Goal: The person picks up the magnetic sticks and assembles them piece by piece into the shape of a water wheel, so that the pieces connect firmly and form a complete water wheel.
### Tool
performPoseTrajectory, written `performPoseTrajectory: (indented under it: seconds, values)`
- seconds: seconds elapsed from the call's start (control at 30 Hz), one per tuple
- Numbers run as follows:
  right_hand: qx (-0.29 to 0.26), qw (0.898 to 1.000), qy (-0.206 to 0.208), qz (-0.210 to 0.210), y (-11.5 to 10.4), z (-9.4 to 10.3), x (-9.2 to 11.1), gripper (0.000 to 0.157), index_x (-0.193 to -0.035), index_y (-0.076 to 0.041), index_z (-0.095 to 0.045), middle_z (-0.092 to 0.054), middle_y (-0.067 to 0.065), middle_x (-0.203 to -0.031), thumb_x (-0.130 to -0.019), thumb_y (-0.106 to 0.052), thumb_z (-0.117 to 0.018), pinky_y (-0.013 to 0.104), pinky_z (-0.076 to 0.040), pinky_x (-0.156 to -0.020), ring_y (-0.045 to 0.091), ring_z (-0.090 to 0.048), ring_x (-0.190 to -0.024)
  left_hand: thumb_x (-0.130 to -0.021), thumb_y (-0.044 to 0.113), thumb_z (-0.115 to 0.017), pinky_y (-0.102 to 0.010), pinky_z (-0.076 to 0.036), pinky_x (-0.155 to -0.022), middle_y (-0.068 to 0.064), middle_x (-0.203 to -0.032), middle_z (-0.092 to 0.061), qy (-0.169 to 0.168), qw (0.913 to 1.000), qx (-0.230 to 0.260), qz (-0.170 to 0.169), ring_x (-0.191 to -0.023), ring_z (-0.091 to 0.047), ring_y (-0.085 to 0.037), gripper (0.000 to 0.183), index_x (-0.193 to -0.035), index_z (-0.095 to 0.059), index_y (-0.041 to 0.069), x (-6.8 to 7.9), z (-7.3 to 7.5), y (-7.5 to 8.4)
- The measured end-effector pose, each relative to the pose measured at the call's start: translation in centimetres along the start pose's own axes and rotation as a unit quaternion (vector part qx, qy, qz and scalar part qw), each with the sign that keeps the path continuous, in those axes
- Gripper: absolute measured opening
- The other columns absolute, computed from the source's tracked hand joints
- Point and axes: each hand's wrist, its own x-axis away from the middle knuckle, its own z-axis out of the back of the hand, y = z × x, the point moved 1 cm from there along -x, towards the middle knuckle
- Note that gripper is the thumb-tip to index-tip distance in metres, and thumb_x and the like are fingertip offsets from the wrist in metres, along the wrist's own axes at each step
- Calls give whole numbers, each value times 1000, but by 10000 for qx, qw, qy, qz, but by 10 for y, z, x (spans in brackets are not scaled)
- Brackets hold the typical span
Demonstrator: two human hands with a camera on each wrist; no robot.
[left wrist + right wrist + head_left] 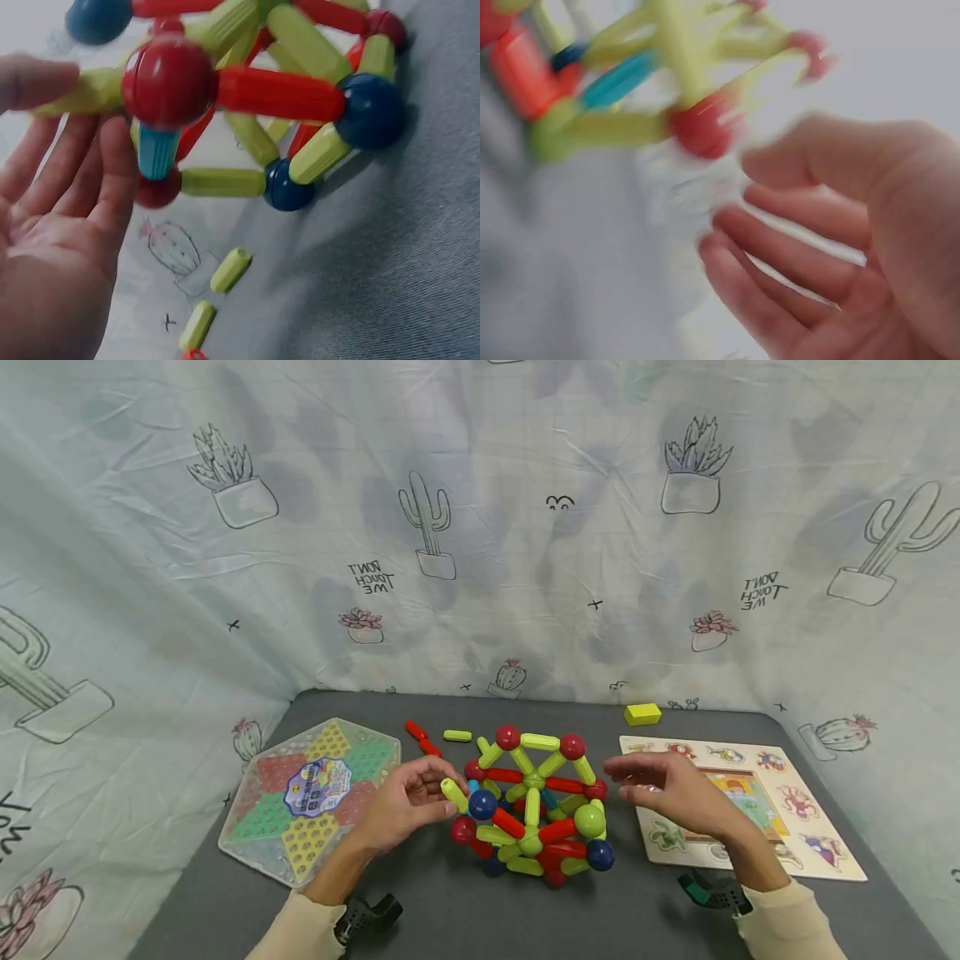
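Observation:
Between both hands stands a ball-and-rod construction (532,781), made of red, blue and yellow-green balls joined by red, yellow-green and blue rods. At its left side my left hand (412,797) holds a yellow-green rod (453,795) between thumb and fingers. The left wrist view shows that rod (97,90) meeting a red ball (169,82), the thumb over it and the fingers beneath. To the right, my right hand (671,789) hovers near a red ball (596,789) with relaxed fingers and nothing in them. Blur softens the right wrist view, where a gap separates the thumb from the red ball (705,127).
A hexagonal box (311,802) of coloured pegboard lies at left. Loose red rods (423,739) and a yellow-green rod (457,736) lie behind the construction. At right is a wooden picture puzzle board (813,852); a yellow block (642,715) sits near the back edge.

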Motion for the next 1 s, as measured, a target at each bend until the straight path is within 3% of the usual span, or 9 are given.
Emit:
performPoseTrajectory:
  seconds: [0.1,0.2,0.3,0.4,0.47,0.57,0.67,0.8,1.0]
  values:
    - [453,9952,732,459,-33,6,7,29,-133,-13,-77,-80,6,-126,-105,-6,-72,22,-62,-90,5,-76,-109,-101,-7,-68,-29,-62,-94,1,-120,-73,-298,9995,37,-60,-111,-75,-13,29,-129,-61,-12,2,-8,5]
    - [941,9822,1092,1201,-70,-6,3,32,-128,-18,-80,-81,-2,-121,-100,-4,-78,21,-60,-89,6,-76,-103,-101,-6,-70,-30,-63,-92,2,-119,-74,-376,9993,-86,-6,-109,-75,-14,30,-130,-65,-9,1,-12,7]
    - [1327,9682,1033,1852,-102,-29,-7,35,-128,-23,-79,-81,-7,-120,-96,-7,-83,27,-62,-85,9,-76,-100,-100,-4,-72,-33,-64,-92,1,-119,-76,-382,9988,-228,181,-108,-75,-15,30,-130,-68,-5,0,-12,9]
    - [1660,9625,774,2003,-126,-56,-19,37,-131,-22,-77,-79,-7,-125,-96,-16,-86,34,-64,-83,13,-76,-105,-100,-3,-73,-35,-64,-93,2,-118,-76,-412,9982,-339,269,-107,-76,-15,30,-129,-70,-2,0,-12,10]
    - [1952,9595,515,1966,-139,-73,-27,40,-136,-20,-75,-77,-5,-130,-97,-22,-86,33,-64,-86,14,-75,-110,-101,-4,-72,-36,-64,-94,1,-119,-76,-475,9980,-378,194,-107,-76,-15,30,-130,-70,-1,-1,-11,10]
    - [2407,9515,211,1906,-150,-93,-39,46,-140,-17,-73,-75,0,-134,-98,-28,-86,32,-64,-90,16,-74,-114,-101,-6,-71,-37,-64,-93,-2,-121,-76,-547,9977,-387,44,-106,-75,-16,30,-131,-70,-2,-1,-12,10]
    - [2645,9462,171,1856,-152,-101,-44,44,-137,-14,-74,-75,1,-132,-97,-28,-87,32,-64,-91,16,-75,-111,-102,-6,-70,-37,-64,-90,-7,-120,-76,-594,9971,-475,-18,-102,-75,-16,30,-131,-71,0,-2,-14,11]
    - [2351,9555,467,1720,-148,-97,-40,38,-131,-16,-76,-76,-1,-125,-95,-21,-88,33,-65,-89,15,-75,-107,-102,0,-72,-34,-62,-83,-12,-114,-78,-601,9932,-987,-136,-92,-70,-16,27,-128,-75,7,-5,-21,13]
    - [1940,9619,518,1855,-142,-93,-36,41,-135,-17,-75,-76,-2,-128,-96,-21,-87,34,-65,-91,14,-76,-111,-100,10,-79,-33,-60,-72,-1,-105,-81,-451,9791,-1944,-390,-82,-65,-11,23,-121,-80,18,-7,-31,16]
